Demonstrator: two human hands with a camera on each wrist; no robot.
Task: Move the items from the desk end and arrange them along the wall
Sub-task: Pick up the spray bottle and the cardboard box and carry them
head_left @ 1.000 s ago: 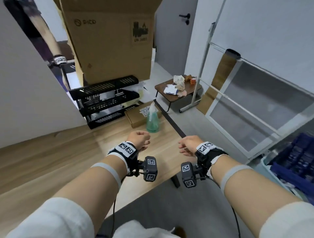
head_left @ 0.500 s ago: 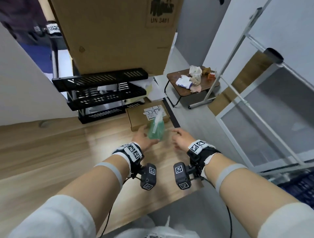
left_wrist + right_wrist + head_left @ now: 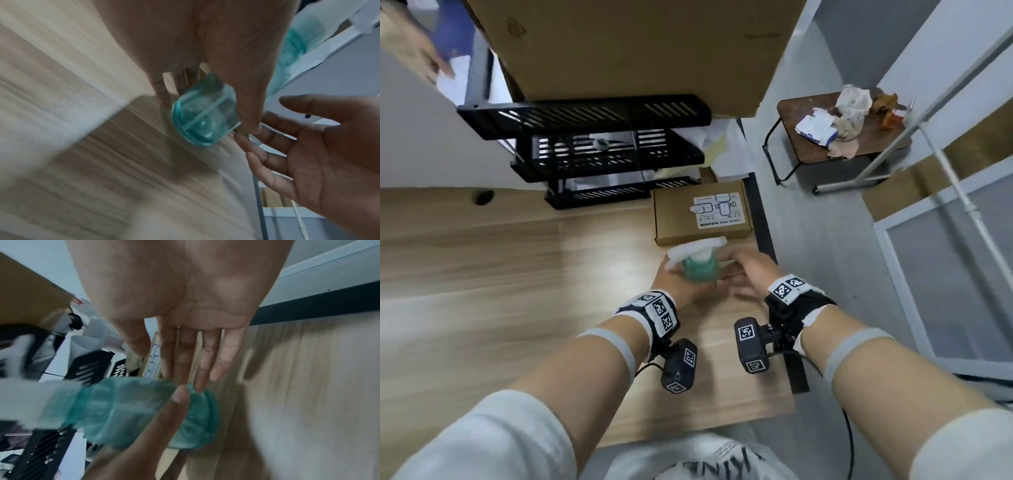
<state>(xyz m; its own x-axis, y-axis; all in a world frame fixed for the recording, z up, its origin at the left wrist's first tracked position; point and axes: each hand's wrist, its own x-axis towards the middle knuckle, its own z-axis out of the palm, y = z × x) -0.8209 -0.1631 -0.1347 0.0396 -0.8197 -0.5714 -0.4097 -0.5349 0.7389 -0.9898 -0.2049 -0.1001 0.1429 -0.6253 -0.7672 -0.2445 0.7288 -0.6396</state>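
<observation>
A teal spray bottle (image 3: 699,270) with a white trigger head stands out near the desk's right end, just in front of a small cardboard box (image 3: 702,212). My left hand (image 3: 676,282) grips the bottle's body from the left, thumb and fingers curled round it. In the left wrist view the bottle (image 3: 205,116) is tilted so its round base shows above the wood. My right hand (image 3: 741,270) is open on the bottle's right side. Its straight fingertips (image 3: 197,379) touch the bottle (image 3: 127,410) near the base.
A black three-tier rack (image 3: 599,150) stands against the wall behind, with a large cardboard box (image 3: 633,44) on top. The wooden desk (image 3: 500,281) stretches left. Its black right edge (image 3: 767,233) drops to grey floor, where a small brown side table (image 3: 815,144) carries rubbish.
Both hands have reached forward from the desk's near edge to the spray bottle. The left hand now grips it, the right hand has come up beside it, and the head has tipped down.
</observation>
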